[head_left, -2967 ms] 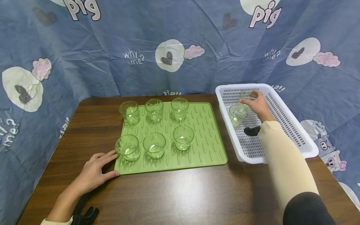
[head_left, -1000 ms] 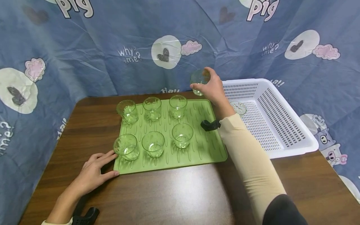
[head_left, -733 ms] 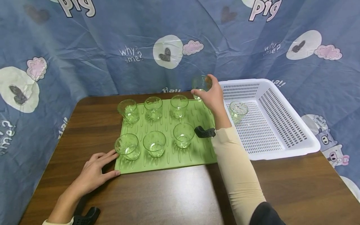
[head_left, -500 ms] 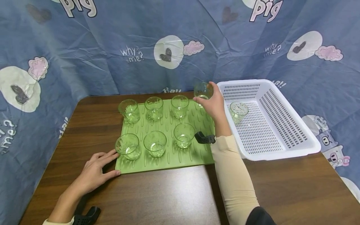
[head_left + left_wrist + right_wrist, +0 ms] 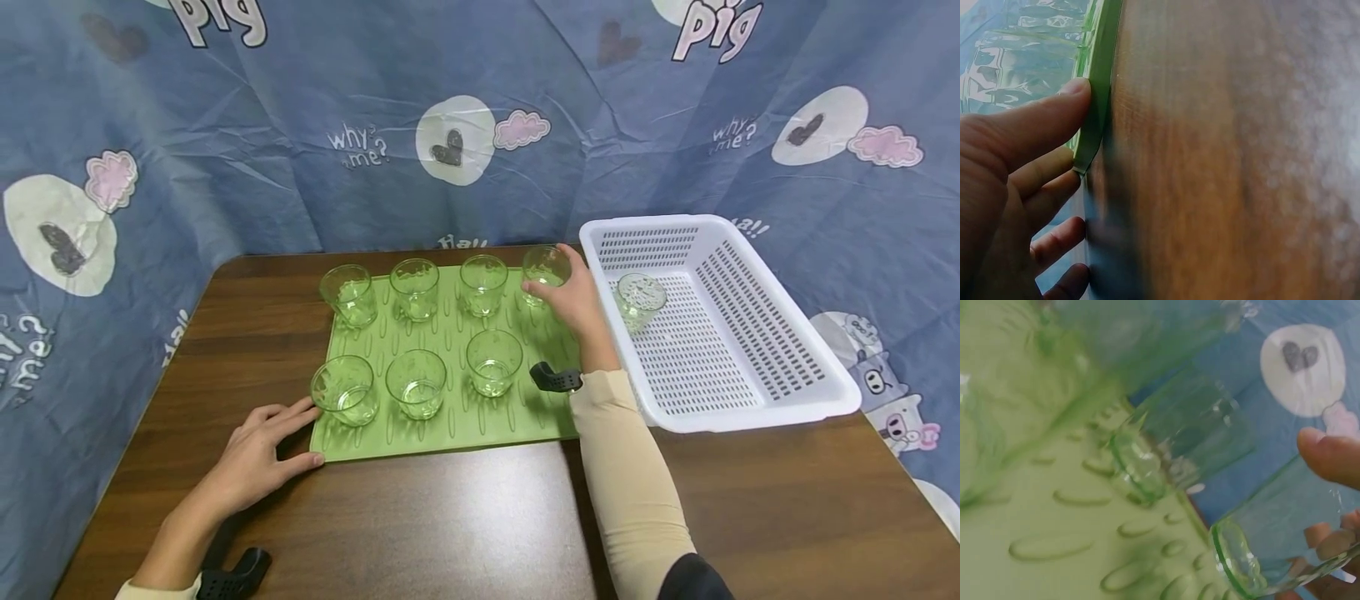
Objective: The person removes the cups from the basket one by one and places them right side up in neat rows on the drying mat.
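Observation:
My right hand (image 5: pixel 579 304) grips a clear drinking glass (image 5: pixel 543 265) by its sides at the back right of the green ridged mat (image 5: pixel 517 417). In the right wrist view that glass (image 5: pixel 1272 534) has its base close over the mat, with thumb and fingers round it. Several more glasses stand upright on the mat in two rows, among them a front-row glass (image 5: pixel 495 365). My left hand (image 5: pixel 255 457) rests at the mat's front left corner, fingers extended. The left wrist view has its thumb (image 5: pixel 1054 115) against the mat's edge.
A white perforated basket (image 5: pixel 765 417) stands to the right of the mat, with one glass (image 5: pixel 641 304) inside near its left wall. Brown wooden table (image 5: pixel 465 525) shows in front. A blue printed cloth (image 5: pixel 300 167) hangs behind the table.
My right hand has taken a glass out of the basket, carried it left over the mat's back right corner and lowered it there. My left hand has stayed at the mat's corner.

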`<state>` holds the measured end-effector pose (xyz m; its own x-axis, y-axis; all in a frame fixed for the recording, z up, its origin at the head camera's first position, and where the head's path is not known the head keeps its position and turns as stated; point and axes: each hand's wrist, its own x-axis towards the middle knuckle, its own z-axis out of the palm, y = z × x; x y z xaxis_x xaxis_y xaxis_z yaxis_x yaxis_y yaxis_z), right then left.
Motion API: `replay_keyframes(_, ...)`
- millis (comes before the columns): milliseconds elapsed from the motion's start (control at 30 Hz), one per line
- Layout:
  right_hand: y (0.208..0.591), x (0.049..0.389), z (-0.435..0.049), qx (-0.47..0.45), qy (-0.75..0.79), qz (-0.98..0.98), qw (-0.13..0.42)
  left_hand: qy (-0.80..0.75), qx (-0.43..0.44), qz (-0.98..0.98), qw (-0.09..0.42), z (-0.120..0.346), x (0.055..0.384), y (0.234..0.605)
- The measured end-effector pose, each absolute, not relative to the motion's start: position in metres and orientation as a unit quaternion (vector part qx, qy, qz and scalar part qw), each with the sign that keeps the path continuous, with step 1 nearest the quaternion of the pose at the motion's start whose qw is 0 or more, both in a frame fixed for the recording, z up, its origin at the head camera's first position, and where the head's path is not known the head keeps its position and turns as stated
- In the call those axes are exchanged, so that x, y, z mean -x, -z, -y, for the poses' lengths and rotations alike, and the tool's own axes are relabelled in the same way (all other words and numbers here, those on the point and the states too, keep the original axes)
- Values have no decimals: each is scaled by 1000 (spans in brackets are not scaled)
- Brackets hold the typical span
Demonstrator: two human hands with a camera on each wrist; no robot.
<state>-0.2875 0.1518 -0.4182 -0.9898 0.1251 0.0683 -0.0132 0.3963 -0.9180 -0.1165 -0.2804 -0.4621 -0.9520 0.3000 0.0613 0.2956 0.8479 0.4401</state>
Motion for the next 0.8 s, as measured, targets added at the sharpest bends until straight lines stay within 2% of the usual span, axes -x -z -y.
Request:
replay_keyframes(267,429,296,-154,22,-550,834,35,-227,-151,-962,15,280,117,460)
replay_keyframes(800,433,306,-154,20,-526,850,14,-229,-147,-962,17,280,116,460)
